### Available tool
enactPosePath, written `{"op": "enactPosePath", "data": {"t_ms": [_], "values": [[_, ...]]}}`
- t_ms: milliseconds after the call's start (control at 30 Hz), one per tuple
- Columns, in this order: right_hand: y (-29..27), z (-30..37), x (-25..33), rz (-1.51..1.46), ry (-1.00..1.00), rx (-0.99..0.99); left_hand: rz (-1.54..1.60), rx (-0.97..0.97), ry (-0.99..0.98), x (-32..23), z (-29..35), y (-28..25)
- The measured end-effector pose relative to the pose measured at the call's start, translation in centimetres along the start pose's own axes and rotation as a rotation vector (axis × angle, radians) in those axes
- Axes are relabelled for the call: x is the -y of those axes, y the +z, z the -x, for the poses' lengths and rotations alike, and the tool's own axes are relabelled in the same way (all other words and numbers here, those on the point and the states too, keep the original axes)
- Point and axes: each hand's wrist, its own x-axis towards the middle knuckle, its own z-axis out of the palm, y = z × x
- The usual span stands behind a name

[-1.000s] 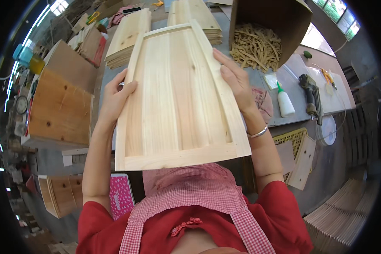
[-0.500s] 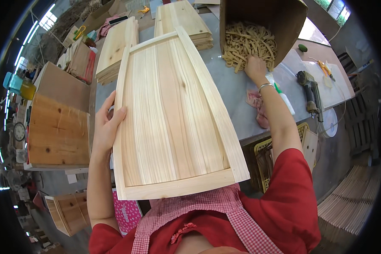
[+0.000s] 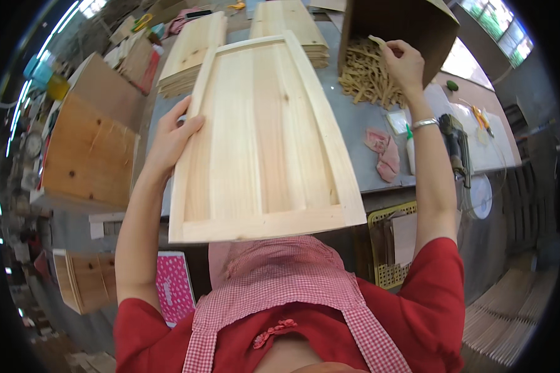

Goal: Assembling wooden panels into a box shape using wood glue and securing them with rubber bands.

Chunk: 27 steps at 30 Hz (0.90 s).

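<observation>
A pale wooden panel [image 3: 255, 137] with a raised frame around its edge leans up in front of me. My left hand [image 3: 177, 133] grips its left side, thumb on the front face. Over the mouth of a brown cardboard box [image 3: 410, 25], my right hand [image 3: 404, 62] pinches a tan band [image 3: 377, 41] between thumb and fingers. A heap of tan rubber bands [image 3: 368, 74] spills from the box onto the grey table [image 3: 354, 158] just below that hand.
Stacks of wooden boards [image 3: 196, 50] lie at the far side. Right of the panel are a pink cloth [image 3: 384, 152], a glue bottle [image 3: 410, 149] and a nail gun [image 3: 455, 140]. A yellow basket [image 3: 379, 273] stands below the table edge; a wooden box [image 3: 84, 155] is at left.
My right hand has come up out of the heap of rubber bands, now pinching one. The panel has shifted slightly away from me, still in my left hand.
</observation>
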Motion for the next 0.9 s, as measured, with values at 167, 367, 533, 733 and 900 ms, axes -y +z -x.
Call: {"op": "enactPosePath", "data": {"t_ms": [167,367,533,733,900], "values": [[-3.9,2.5,13.0,-0.393,-0.331,0.164,-0.510,-0.229,0.305,-3.4,1.4,0.6],[-9.4,11.2,25.7,-0.597,-0.911,0.588,-0.497,-0.110,0.907,-9.2,9.5,2.1],[-12.1,15.2,28.0,-0.670,-0.952,0.671,-0.247,0.208,0.807,-10.8,16.6,1.3],[-14.7,19.6,27.5,-1.092,-1.009,0.970,0.518,0.471,0.418,-7.2,21.1,-1.2],[-16.1,20.8,24.6,-0.428,-0.805,1.059,-0.362,0.262,0.705,-5.2,22.1,-2.3]]}}
